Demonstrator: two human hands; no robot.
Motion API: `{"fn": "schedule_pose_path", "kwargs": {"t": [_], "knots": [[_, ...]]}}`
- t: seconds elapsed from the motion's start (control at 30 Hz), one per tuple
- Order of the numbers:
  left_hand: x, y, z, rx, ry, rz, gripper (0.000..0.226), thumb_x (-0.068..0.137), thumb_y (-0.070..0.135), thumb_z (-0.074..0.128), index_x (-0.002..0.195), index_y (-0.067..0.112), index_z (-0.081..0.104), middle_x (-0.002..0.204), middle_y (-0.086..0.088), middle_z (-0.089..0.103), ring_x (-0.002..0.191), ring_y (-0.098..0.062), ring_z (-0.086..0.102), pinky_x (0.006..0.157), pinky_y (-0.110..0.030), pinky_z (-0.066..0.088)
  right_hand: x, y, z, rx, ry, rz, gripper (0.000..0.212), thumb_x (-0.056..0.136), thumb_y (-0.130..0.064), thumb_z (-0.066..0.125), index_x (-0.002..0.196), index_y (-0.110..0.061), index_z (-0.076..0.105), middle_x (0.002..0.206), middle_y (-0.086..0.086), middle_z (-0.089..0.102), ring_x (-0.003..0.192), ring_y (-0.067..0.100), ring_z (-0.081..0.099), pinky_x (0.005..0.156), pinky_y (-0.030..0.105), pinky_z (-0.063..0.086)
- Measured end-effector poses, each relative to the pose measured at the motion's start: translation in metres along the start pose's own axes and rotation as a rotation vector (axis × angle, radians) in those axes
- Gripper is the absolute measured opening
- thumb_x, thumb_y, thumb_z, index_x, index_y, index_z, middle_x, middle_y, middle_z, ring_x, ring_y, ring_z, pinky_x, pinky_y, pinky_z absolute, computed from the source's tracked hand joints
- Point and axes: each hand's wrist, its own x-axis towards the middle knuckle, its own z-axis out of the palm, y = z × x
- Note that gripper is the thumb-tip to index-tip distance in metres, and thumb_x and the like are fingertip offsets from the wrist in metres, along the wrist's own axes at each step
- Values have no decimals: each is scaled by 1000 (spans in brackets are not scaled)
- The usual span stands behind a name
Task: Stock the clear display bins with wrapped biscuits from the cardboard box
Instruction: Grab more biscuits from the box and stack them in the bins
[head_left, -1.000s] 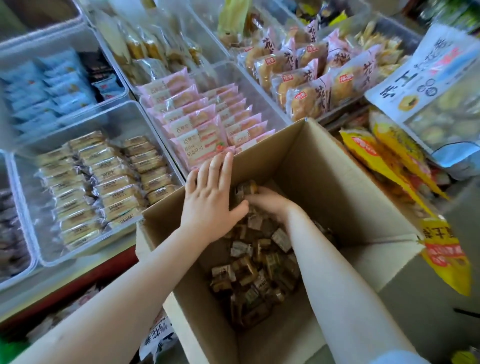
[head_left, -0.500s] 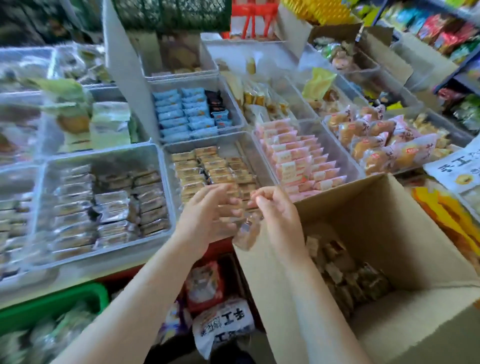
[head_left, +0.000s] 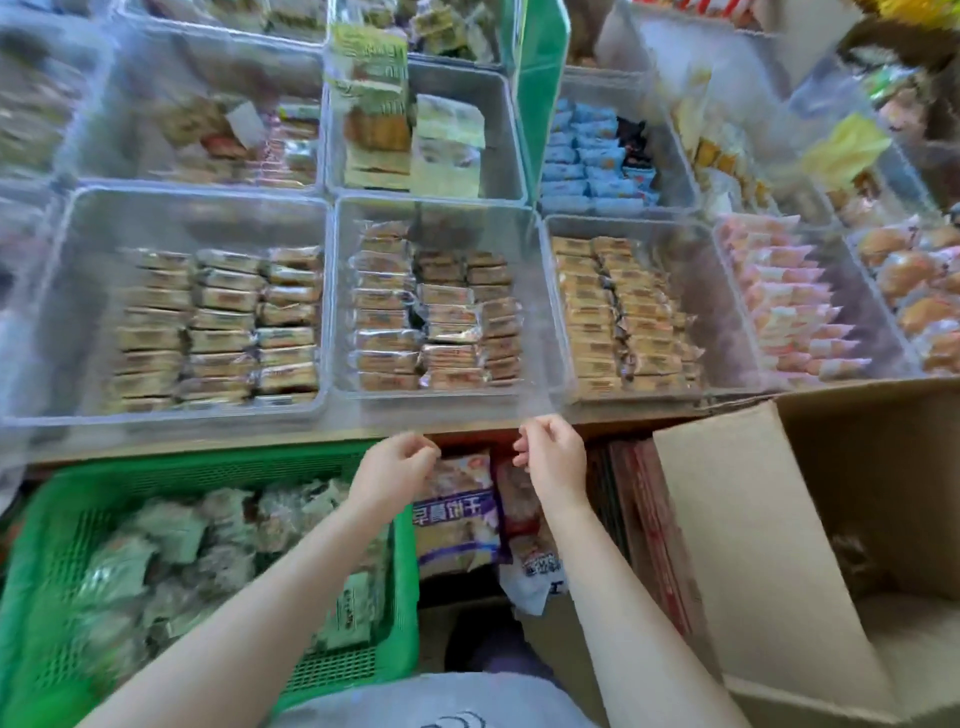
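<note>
The display of clear bins is filling the upper half of the view, each bin holding rows of wrapped biscuits lying flat in three columns, with bare room behind the rows. The box is standing open at lower right, just beside the shelf edge, its near flap angled up; a few dark packets are showing deep inside, mostly hidden. A green basket of pale packets is sitting at lower left, and snack bags are lying between it and the box.

The left hand and right hand are hovering close together just below the middle bin's front rim, fingers curled inward. Whether they are pinching biscuits is not showing through the blur, so their state cannot be told.

The biscuits are probably handling light and brittle inside slick, crinkly film, so gripping several across the flat faces is likely suiting them better than squeezing the ends.

The bin rims are standing tall and thin, so the hands are likely needing to lift over them; the open space at the back is giving the easiest room.
</note>
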Motion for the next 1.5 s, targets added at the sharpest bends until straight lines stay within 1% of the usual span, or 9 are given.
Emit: {"fn": "schedule_pose_path", "kwargs": {"t": [0.27,0.37,0.53,0.8,0.9,1.07,1.17,1.33,1.5], "knots": [[33,-24,79,212,-164,-40,21,96,23,53,108,23,70,100,4,65,94,-18,60,77,-28,44,47,131,-32,-148,233,333,14,102,-18,47,103,-15,60,102,11,68,76,21,60,62,30,44],[59,-33,116,308,-204,-49,24,96,22,54,117,21,66,113,1,65,104,-23,61,84,-31,48,74,172,-45,-356,128,353,12,101,-15,53,111,-13,58,115,9,61,84,21,56,62,27,39],[94,-57,166,550,-129,-22,29,96,31,57,121,19,60,118,-6,61,97,-28,62,73,-36,52,122,228,-44,-574,-48,249,40,97,-20,62,136,-13,51,136,11,50,123,30,54,90,33,46],[114,-76,202,723,58,40,24,93,29,58,112,14,60,126,-8,51,89,-30,58,65,-37,51,163,260,-12,-428,-368,318,51,95,-49,60,140,-27,49,134,3,62,121,27,61,96,37,49],[114,-80,211,879,107,337,23,81,17,67,99,4,65,110,-19,59,94,-39,58,69,-47,52,157,262,-6,-388,-389,254,45,96,-48,54,138,-33,48,135,3,61,121,28,59,99,41,49],[131,-76,236,1107,-68,570,47,76,23,71,122,12,69,128,-18,61,119,-40,54,105,-61,38,146,258,-16,-207,-389,255,45,97,-38,45,140,-46,50,146,-5,55,132,22,51,108,41,42],[138,-68,245,1265,-213,487,72,90,39,62,155,28,33,161,-10,30,146,-34,28,118,-55,14,143,261,-23,-33,-402,314,44,106,-34,40,148,-44,44,155,-9,43,142,18,39,113,37,32],[148,-60,259,1499,-283,461,78,97,54,51,159,40,5,168,-10,5,153,-36,8,118,-61,-10,155,266,-27,65,-411,413,42,107,-41,32,137,-35,60,134,-8,59,128,14,51,99,31,39],[158,-63,266,1538,-268,510,71,99,60,38,159,38,6,164,-16,22,152,-35,15,116,-65,-17,211,276,-38,28,-223,499,38,107,-35,35,107,-21,70,127,12,65,120,29,59,102,40,46]]}}
